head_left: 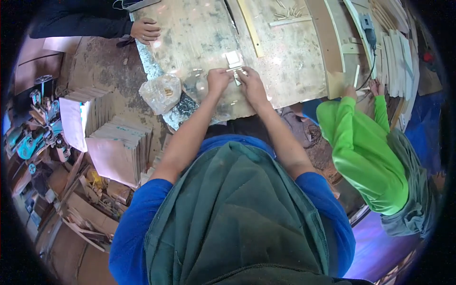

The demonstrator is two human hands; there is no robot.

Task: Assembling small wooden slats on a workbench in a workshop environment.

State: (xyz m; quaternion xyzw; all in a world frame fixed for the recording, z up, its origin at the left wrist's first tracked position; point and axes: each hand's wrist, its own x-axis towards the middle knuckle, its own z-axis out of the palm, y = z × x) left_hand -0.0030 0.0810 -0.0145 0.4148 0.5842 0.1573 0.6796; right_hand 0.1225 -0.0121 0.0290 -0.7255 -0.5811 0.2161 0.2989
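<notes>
My left hand and my right hand meet over the near part of a worn wooden worktable. Between their closed fingertips is a short, thin, pale strip, probably wood, lying roughly crosswise. Just beyond it sits a small whitish square piece. Under and between my hands lie small pale pieces, too small to name. A clear plastic bag with several small wooden pegs in it rests at the table's left corner, beside my left forearm.
Another person's hand rests at the far left edge. At right, a person in a green top works near a corded grey tool. A long yellowish strip and several pegs lie farther off. Stacked boards stand at left.
</notes>
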